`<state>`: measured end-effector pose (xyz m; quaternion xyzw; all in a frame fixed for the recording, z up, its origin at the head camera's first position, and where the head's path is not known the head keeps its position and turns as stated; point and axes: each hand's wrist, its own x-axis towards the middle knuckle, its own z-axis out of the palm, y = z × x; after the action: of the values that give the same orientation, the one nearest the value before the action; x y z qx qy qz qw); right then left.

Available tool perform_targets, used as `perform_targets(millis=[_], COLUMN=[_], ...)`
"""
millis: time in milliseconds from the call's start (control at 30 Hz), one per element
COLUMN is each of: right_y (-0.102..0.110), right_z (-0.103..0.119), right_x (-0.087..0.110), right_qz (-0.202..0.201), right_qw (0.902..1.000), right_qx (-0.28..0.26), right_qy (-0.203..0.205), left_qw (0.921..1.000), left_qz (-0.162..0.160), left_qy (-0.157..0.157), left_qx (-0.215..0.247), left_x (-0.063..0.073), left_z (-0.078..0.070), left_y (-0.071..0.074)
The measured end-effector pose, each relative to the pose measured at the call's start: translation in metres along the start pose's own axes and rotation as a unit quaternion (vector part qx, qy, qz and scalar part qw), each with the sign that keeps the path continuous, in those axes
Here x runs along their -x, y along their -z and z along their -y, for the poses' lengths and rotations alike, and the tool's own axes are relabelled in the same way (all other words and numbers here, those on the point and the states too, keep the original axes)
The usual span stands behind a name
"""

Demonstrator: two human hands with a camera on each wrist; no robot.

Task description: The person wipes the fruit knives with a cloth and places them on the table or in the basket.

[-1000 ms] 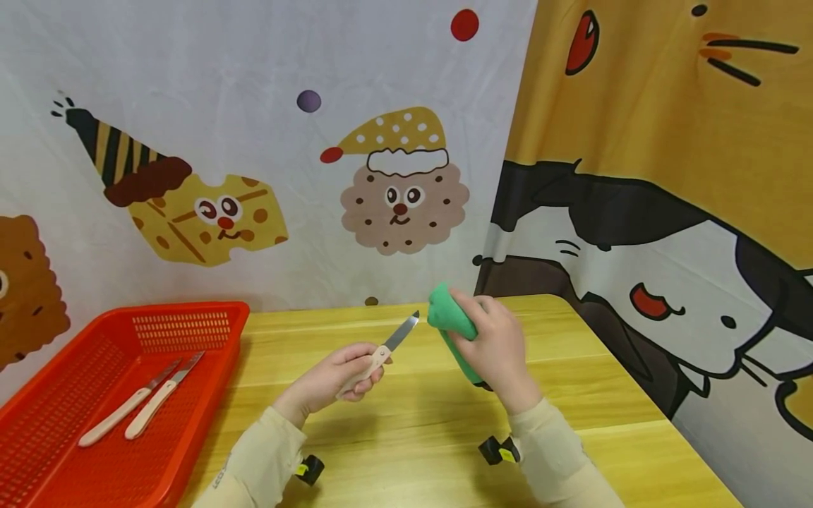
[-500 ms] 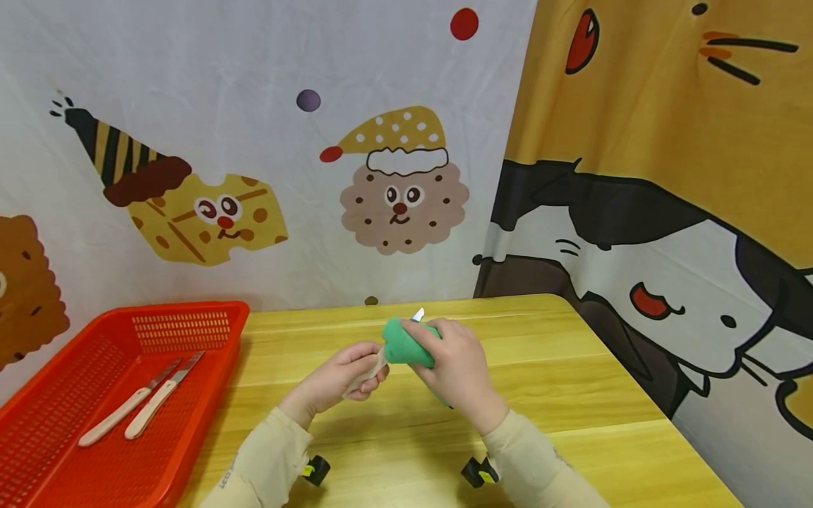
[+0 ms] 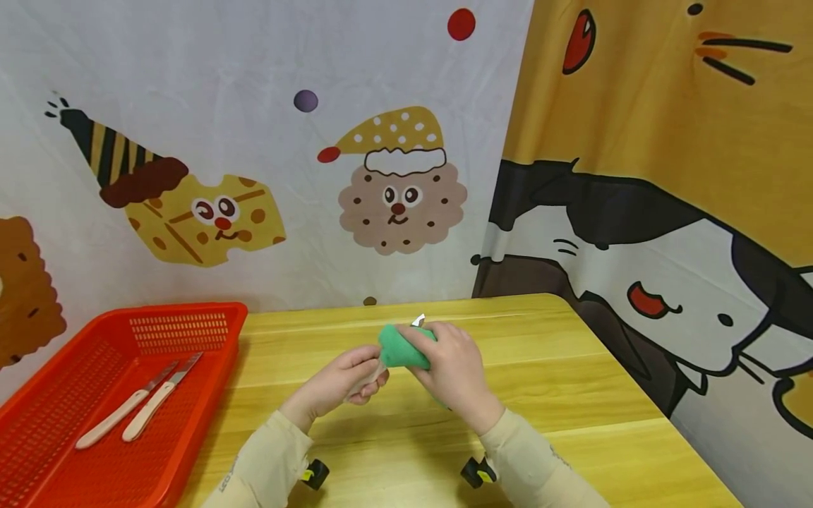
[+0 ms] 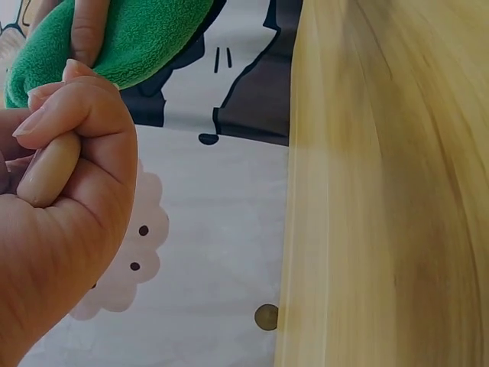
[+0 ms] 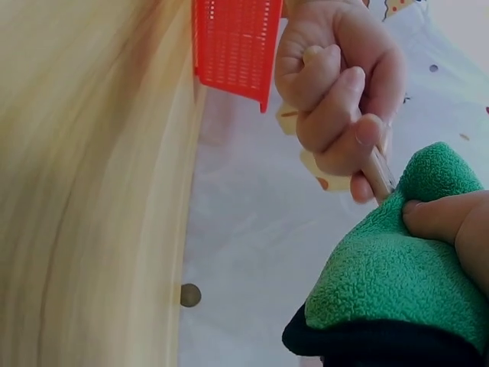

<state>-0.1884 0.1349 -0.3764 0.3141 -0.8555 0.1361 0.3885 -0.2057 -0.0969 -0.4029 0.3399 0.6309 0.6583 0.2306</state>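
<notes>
My left hand (image 3: 343, 377) grips a knife by its pale handle (image 4: 50, 172), fingers curled round it. In the head view only the tip of the blade (image 3: 418, 320) shows, beyond the cloth. My right hand (image 3: 456, 367) holds a folded green towel (image 3: 401, 348) wrapped about the blade close to the handle. In the right wrist view the fuzzy cloth (image 5: 397, 279) has a dark edge, and the handle's front end (image 5: 377, 174) reaches its fold. Most of the blade is hidden by the towel.
A red plastic basket (image 3: 216, 402) stands on the left of the wooden table (image 3: 546, 437). Two knives (image 3: 152, 408) with pale handles lie in it, side by side. A printed curtain (image 3: 267, 63) hangs behind the table's far edge and along the right.
My right hand has moved left with the towel, from beside the knife onto its blade. The blade, bare a second ago, is now mostly covered. My left hand has barely moved.
</notes>
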Motion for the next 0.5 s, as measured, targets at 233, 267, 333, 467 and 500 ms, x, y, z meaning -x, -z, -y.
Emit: perform_targets(millis=[233,267,333,467,500], right_y=[0.004,0.004,0.005,0.007,0.007], right_z=[-0.012,-0.014,-0.017,-0.023,-0.025], right_x=[-0.003,-0.003,-0.003,-0.003,-0.003], right_qz=[-0.016,-0.019,-0.024,-0.030,-0.031], right_qw=[0.9995,0.9994,0.9992,0.9987,0.9986], right_qx=[0.020,0.022,0.022,0.021,0.021], right_qy=[-0.018,-0.020,-0.024,-0.035,-0.038], left_qw=[0.9999,0.9999,0.9999,0.9998,0.9998], left_qz=[0.000,0.000,0.002,0.008,0.009], left_qy=[0.010,0.010,0.009,0.007,0.006], left_qx=[0.010,0.010,0.010,0.014,0.014], left_x=[0.001,0.001,0.002,0.004,0.004], left_z=[0.000,0.000,0.000,0.000,0.000], left_y=[0.001,0.001,0.001,0.000,0.000])
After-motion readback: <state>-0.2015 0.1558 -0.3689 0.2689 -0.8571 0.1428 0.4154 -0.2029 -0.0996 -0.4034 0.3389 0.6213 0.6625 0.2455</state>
